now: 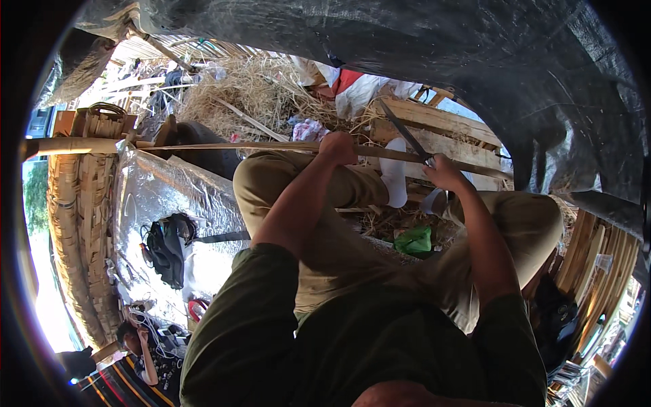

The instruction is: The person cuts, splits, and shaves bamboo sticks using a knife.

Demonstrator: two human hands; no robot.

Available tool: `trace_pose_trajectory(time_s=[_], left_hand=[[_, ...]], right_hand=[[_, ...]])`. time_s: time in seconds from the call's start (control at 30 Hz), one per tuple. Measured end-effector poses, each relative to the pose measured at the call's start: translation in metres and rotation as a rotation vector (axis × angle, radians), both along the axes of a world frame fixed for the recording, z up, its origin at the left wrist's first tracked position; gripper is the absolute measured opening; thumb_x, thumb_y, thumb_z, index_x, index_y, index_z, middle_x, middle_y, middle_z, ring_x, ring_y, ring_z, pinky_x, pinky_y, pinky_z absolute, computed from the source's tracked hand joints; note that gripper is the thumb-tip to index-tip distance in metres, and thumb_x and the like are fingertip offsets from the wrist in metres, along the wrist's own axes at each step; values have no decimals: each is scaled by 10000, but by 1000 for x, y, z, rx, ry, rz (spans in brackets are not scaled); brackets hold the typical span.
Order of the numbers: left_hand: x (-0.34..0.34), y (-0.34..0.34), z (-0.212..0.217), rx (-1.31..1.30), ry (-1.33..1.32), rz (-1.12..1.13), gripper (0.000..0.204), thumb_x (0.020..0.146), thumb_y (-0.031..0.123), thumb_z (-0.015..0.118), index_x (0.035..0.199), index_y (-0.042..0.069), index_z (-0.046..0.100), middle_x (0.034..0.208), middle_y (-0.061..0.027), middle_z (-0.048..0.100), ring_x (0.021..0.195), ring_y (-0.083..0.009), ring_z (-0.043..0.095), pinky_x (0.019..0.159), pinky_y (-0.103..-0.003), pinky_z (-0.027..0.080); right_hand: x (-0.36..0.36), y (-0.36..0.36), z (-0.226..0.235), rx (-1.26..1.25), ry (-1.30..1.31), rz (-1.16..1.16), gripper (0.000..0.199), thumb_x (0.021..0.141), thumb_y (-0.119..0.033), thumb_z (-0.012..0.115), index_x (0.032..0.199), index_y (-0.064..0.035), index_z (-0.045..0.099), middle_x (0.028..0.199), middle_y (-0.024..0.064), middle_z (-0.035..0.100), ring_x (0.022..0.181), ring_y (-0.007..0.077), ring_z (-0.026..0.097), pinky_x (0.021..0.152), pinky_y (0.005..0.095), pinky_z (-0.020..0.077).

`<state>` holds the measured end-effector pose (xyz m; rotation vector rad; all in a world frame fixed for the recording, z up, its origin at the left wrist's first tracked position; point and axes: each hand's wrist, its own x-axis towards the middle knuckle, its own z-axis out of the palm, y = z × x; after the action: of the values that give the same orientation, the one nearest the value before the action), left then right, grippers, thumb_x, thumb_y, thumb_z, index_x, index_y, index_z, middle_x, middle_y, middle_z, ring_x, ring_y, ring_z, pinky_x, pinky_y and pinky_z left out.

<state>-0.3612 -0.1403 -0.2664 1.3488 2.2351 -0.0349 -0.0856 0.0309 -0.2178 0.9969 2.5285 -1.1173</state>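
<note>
A long, thin strip, apparently split bamboo (258, 145), lies crosswise above my knees, reaching from the far left to the right. My left hand (338, 148) is closed around it near the middle. In my right hand (444, 173) is the handle of a long dark-bladed knife (401, 127), its tip slanting up and to the left. The knife crosses the strip close to my right fist; whether the edge touches it I cannot tell. Part of the strip is hidden behind my left fingers.
Wooden planks (441, 122) lie beyond my feet, beside a heap of dry shavings (244, 95). Black plastic sheeting (475, 54) hangs overhead and to the right. A dark bag (166, 247) rests on silver sheeting (210, 210) at left. Another person (139, 346) is at lower left.
</note>
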Motion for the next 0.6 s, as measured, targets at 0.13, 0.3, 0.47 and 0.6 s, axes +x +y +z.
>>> trace_pose_trajectory(time_s=[0.13,0.3,0.47,0.6], left_hand=[[5,8,-15,-27,-20,73,323,702,288,728,962,99,763,988,-147,730,978,-323,699,866,-427,552],[15,16,-67,-156,-25,-64,287,749,253,751,1001,116,763,1093,-130,721,1043,-294,689,905,-455,532],[-40,28,-30,-284,-210,-82,357,806,207,703,1130,56,704,1164,-199,685,1085,-335,664,907,-481,518],[-47,31,88,108,-423,75,495,894,273,540,1335,47,557,1258,-228,630,1099,-345,646,919,-421,519]], right_hand=[[-3,-6,-3,115,-52,11,398,872,-312,653,930,82,642,957,352,643,977,482,634,830,503,510],[-13,-15,-10,85,-121,16,354,871,-298,679,947,45,634,841,229,674,845,360,679,758,438,503],[-48,-45,1,-8,28,46,335,875,-290,682,937,34,623,792,178,659,769,267,663,707,414,495],[-48,-53,27,-90,-11,-21,378,858,-349,672,870,26,625,721,178,642,690,287,655,673,423,498]])
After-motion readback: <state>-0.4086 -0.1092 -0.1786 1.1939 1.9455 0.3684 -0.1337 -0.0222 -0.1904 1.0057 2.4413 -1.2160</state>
